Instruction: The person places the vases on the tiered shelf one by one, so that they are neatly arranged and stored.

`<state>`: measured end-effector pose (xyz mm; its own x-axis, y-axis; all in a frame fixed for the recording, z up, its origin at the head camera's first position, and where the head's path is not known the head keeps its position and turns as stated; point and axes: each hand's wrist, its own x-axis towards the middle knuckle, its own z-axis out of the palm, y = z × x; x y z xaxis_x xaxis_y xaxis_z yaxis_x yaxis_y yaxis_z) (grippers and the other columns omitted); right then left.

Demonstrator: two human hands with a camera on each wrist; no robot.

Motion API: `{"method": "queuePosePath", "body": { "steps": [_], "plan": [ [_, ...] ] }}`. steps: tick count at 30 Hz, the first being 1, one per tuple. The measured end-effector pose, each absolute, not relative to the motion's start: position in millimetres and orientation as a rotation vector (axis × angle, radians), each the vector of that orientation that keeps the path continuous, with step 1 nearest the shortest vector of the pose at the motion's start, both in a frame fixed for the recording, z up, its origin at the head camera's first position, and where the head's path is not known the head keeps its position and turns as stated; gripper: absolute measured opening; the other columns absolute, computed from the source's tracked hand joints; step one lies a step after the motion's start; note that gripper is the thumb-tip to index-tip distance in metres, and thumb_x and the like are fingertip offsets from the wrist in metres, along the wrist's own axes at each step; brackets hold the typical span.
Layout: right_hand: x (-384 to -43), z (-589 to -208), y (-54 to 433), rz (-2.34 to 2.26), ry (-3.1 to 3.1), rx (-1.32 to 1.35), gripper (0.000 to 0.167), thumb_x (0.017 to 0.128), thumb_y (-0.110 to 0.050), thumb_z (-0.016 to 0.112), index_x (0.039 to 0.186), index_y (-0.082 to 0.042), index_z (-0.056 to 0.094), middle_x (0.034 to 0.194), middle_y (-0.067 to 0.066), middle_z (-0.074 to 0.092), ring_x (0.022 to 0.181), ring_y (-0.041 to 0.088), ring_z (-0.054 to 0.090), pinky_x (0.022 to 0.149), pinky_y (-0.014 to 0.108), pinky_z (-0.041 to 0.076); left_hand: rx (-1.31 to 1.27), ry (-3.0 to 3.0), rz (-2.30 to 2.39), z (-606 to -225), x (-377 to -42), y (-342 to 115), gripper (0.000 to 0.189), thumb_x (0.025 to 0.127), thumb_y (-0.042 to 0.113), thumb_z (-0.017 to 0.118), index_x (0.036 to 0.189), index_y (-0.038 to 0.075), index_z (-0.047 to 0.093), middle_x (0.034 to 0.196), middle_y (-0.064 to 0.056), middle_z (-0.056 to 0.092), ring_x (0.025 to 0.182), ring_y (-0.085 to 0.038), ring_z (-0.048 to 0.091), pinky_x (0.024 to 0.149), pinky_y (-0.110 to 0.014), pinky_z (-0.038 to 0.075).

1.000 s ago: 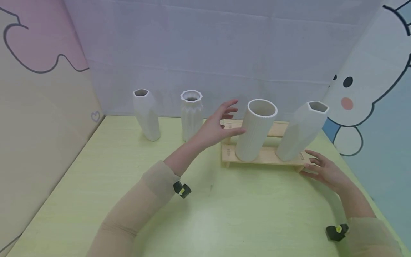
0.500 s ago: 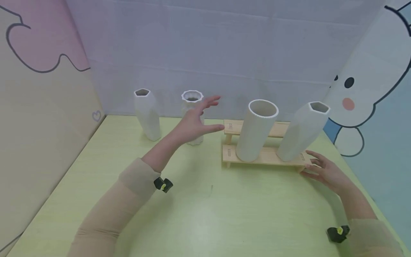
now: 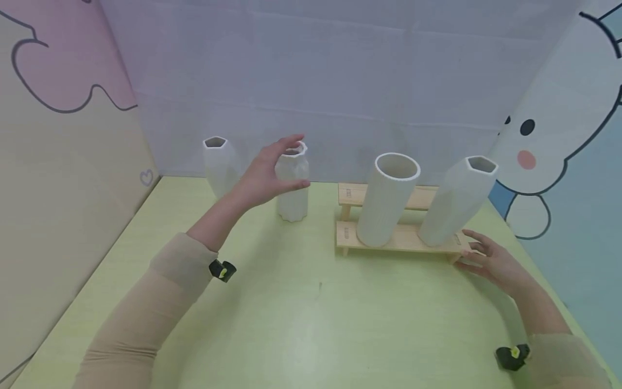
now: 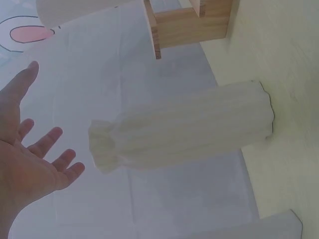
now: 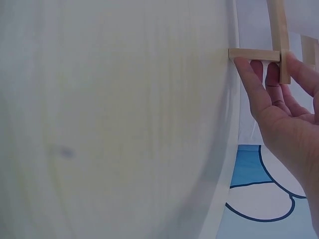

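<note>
My left hand (image 3: 262,175), fingers and thumb spread, is beside the upper part of a white fluted vase (image 3: 293,186) with a scalloped rim. In the left wrist view a gap shows between the fingertips (image 4: 72,164) and that vase's rim (image 4: 99,147). My right hand (image 3: 493,267) holds the front right corner of a two-step wooden stand (image 3: 403,236), with the thumb on the board and fingers at its leg (image 5: 254,54). On the stand's lower step are a ribbed cylindrical white vase (image 3: 386,205) and a faceted white vase (image 3: 457,202).
Another faceted white vase (image 3: 221,167) stands at the back left, partly behind my left hand. The pale yellow-green table (image 3: 311,313) ends at a fabric backdrop (image 3: 311,70) and printed side panels (image 3: 583,189).
My left hand has moved left, away from the cylindrical vase on the stand to the fluted vase. The right hand stays at the stand's corner; the vases have not moved.
</note>
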<state>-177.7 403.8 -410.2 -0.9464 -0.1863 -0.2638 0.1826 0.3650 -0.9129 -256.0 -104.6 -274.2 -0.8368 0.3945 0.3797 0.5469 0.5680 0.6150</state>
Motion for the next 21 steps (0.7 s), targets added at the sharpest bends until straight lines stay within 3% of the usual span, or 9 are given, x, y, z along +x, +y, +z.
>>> {"method": "queuePosePath", "body": {
  "steps": [21],
  "plan": [
    [-177.2, -410.1, 401.9, -1.622, 2.334, -0.035, 0.074, 0.097, -0.020, 0.053, 0.151, -0.008, 0.004, 0.139, 0.026, 0.023, 0.098, -0.004, 0.056, 0.087, 0.029, 0.052, -0.682, -2.707, -0.923, -283.6, -306.3, -137.6, 0.082, 0.079, 0.036, 0.076, 0.147, 0.024, 0.032, 0.143, -0.011, 0.042, 0.133, -0.034, 0.033, 0.110, -0.051, 0.026]
  ]
}}
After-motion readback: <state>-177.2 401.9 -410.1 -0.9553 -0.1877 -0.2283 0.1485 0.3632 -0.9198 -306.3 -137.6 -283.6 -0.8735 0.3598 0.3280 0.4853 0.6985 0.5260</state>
